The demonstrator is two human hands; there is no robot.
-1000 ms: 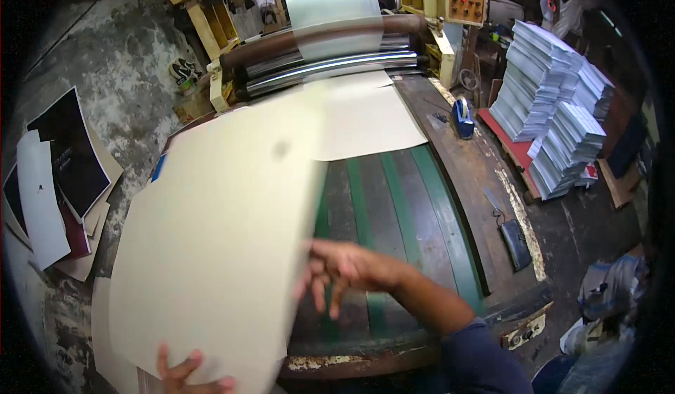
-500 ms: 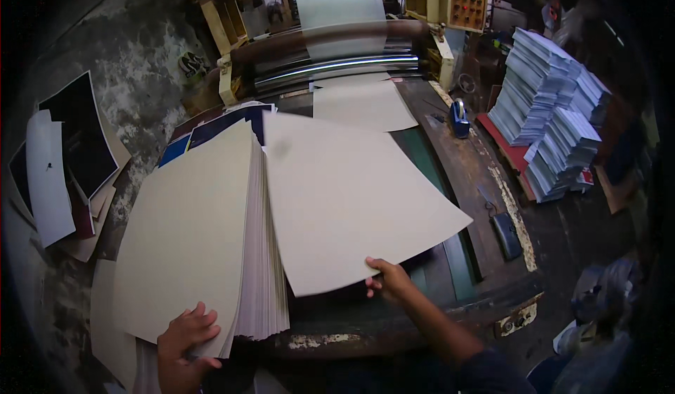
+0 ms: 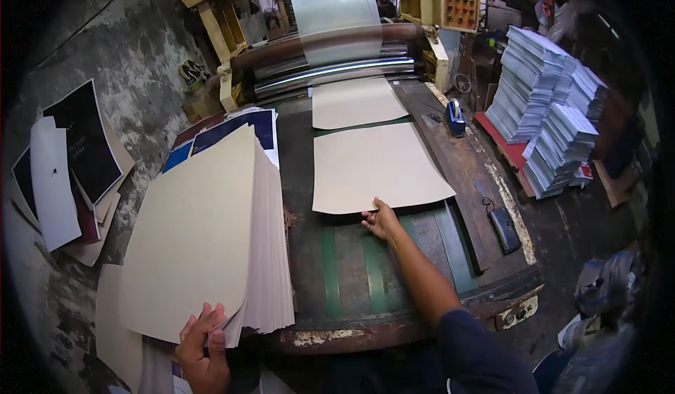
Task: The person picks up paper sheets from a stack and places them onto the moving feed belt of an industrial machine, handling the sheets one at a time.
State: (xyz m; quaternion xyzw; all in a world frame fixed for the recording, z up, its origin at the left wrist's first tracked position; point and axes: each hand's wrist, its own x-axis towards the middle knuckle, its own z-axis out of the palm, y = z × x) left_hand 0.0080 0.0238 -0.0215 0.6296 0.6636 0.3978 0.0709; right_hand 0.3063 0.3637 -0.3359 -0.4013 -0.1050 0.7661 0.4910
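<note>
The right hand (image 3: 382,220) pinches the near edge of a cream sheet (image 3: 380,165), thumb on top and fingers partly hidden beneath. The left hand (image 3: 204,348) rests its bent fingers, set close together, on the near edge of a stack (image 3: 190,246) of similar sheets; whether its thumb grips the top sheet cannot be told. The cream sheet lies over the machine table (image 3: 295,253), to the right of the stack and above green strips (image 3: 330,271). Just beyond its far edge, a second sheet (image 3: 355,104) lies in front of the shiny roller (image 3: 334,78). Clear film (image 3: 334,14) hangs above the roller. Along the table's right side are a blue tape dispenser (image 3: 455,118) and, nearer the person, a dark case (image 3: 504,230).
</note>
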